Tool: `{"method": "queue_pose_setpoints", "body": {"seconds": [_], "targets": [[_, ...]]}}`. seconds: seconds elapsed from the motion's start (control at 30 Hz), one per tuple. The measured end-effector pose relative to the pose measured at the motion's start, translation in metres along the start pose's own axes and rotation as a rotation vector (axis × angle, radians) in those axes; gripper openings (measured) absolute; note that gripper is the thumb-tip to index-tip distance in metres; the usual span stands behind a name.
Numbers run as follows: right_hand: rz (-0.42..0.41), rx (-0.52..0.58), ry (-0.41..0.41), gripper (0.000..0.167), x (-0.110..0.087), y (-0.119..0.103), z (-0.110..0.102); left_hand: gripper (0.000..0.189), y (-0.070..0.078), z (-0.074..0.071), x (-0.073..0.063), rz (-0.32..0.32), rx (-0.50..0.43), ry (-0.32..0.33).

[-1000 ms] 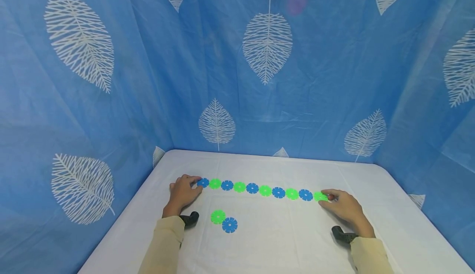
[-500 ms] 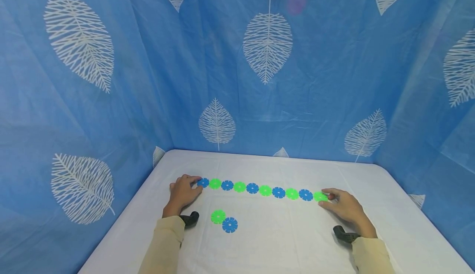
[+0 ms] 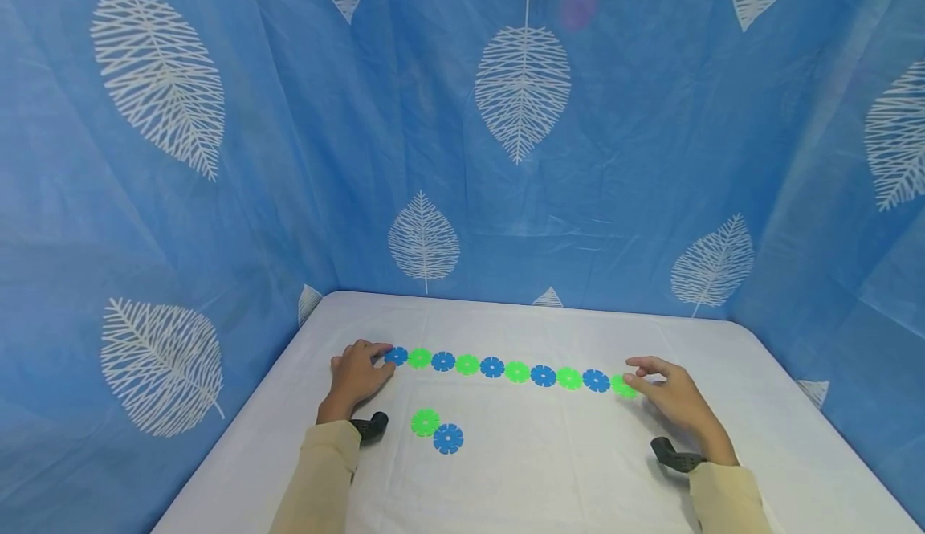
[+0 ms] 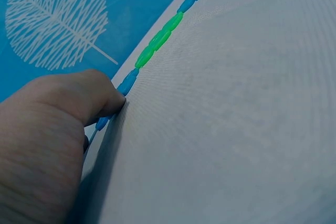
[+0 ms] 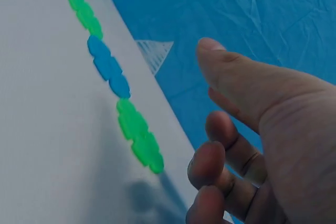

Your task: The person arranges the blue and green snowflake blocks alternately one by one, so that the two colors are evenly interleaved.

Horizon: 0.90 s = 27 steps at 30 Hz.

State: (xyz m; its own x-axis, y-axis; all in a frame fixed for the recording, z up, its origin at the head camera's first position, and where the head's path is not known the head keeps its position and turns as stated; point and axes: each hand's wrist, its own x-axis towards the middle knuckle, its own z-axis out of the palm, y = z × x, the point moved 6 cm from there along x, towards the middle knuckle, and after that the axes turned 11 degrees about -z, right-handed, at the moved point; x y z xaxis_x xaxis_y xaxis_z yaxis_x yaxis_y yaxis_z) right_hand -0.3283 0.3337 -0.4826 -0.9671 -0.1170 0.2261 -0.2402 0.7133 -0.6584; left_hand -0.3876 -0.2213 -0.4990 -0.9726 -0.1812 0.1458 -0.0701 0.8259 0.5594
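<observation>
A row of blue and green notched snowflake discs, linked edge to edge, runs across the white table. My left hand point(image 3: 356, 375) holds the blue disc point(image 3: 396, 356) at the row's left end between thumb and fingers; the left wrist view shows the thumb point(image 4: 107, 98) right at its edge, hiding part of it. Over the right end, my right hand point(image 3: 672, 393) hovers with parted, loosely bent fingers and holds nothing. Below it lies the green end disc point(image 5: 139, 135), flat on the table and apart from the fingers in the right wrist view.
Nearer the front left, a loose green disc point(image 3: 425, 422) and a loose blue disc point(image 3: 448, 438) lie edge to edge. A blue curtain point(image 3: 614, 156) with white leaf prints stands behind and beside the white-covered table point(image 3: 535, 470).
My right hand has let go of the green end disc and risen slightly off it, its fingers spreading. The left hand and the row have stayed in place.
</observation>
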Motion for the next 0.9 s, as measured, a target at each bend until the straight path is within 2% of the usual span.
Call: {"method": "queue_pose_setpoints", "body": {"seconds": [0.17,0.37,0.6,0.77,0.9], "targets": [[-0.036,0.132,0.014,0.059,0.002,-0.015,-0.006,0.040,-0.001,0.002,0.001,0.003,0.005,-0.007],[-0.109,0.183,0.050,0.056,0.004,-0.040,-0.013,0.041,-0.001,0.002,0.001,0.013,0.011,-0.012],[-0.251,0.290,0.087,0.043,0.006,-0.086,-0.018,0.040,0.000,0.001,0.001,0.008,0.015,-0.009],[-0.357,0.356,0.147,0.038,0.007,-0.120,-0.012,0.040,0.000,0.000,0.000,0.017,0.004,-0.004],[-0.394,0.399,0.159,0.034,0.007,-0.135,0.002,0.040,-0.001,0.001,0.000,0.015,0.002,-0.006]]}}
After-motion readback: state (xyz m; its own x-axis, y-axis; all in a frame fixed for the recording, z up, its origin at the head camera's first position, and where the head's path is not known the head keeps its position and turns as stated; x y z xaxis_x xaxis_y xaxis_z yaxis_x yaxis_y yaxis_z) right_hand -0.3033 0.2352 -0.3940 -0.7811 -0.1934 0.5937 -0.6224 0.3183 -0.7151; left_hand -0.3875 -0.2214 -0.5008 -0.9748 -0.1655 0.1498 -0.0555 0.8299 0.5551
